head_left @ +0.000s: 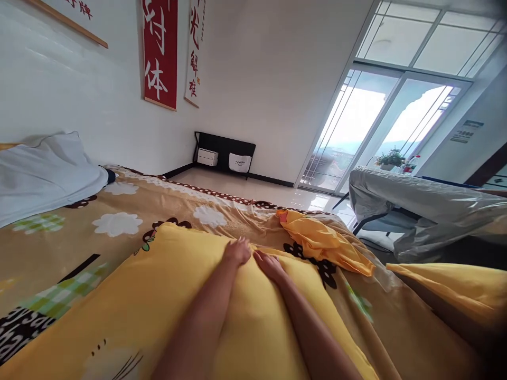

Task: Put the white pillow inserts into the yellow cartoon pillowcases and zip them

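Observation:
A plump yellow pillow lies on the bed in front of me, with a printed white patch and dark lines near its lower left. Both my arms reach across it to its far edge. There my left hand has its fingers bent over the edge fabric. Just to its right, my right hand is closed on the same edge, its fingertips partly hidden. A crumpled orange-yellow cloth lies beyond the pillow's right corner, apart from my hands.
A patterned brown blanket covers the bed. White bedding is heaped at left, and another yellow pillow is at right. Beyond stand a plastic-covered table with a potted plant, a black rack and glass doors.

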Tool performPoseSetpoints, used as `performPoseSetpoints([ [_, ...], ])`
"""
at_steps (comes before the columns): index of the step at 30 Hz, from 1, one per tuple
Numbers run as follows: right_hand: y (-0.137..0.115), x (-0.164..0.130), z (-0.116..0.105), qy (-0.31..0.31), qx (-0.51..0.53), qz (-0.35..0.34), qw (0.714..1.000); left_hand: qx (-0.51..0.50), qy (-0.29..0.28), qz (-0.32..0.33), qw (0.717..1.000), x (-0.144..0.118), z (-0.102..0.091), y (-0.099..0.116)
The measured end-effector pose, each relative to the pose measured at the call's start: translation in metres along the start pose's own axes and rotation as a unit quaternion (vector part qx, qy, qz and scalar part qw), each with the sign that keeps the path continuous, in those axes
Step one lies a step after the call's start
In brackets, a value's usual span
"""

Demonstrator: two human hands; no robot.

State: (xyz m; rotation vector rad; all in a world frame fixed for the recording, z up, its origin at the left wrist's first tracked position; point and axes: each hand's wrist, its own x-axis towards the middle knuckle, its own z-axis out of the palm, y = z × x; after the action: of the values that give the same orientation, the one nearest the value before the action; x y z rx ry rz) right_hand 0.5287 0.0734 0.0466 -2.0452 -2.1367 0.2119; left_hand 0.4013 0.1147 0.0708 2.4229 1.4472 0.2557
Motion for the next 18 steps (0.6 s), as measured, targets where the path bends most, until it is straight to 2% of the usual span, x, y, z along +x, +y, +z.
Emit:
performPoseSetpoints([
  [2,0.021,-0.002,0.022,0.011,0.016,-0.001,1.000,-0.004,-0.022,-0.026,0.999,0.007,0.028,-0.019],
  [4,0.039,0.002,0.035,0.017,0.029,0.006,0.999,-0.004,-0.045,-0.048,0.998,0.013,0.036,-0.051],
  [7,0.068,0.015,0.038,0.005,0.047,0.027,0.999,0.009,-0.061,-0.108,0.992,0.007,0.025,-0.119],
  [9,0.090,0.021,0.035,-0.005,0.058,0.044,0.997,0.029,-0.039,-0.151,0.987,-0.006,0.016,-0.164],
  [11,0.116,0.020,0.034,-0.013,0.066,0.061,0.996,0.051,-0.009,-0.172,0.984,-0.019,0.012,-0.197],
  [14,0.159,0.001,0.036,-0.014,0.064,0.093,0.993,0.084,0.024,-0.190,0.978,-0.023,0.012,-0.225],
  [18,0.204,-0.035,0.039,0.014,0.041,0.140,0.989,0.080,0.043,-0.258,0.962,-0.012,0.008,-0.240],
])
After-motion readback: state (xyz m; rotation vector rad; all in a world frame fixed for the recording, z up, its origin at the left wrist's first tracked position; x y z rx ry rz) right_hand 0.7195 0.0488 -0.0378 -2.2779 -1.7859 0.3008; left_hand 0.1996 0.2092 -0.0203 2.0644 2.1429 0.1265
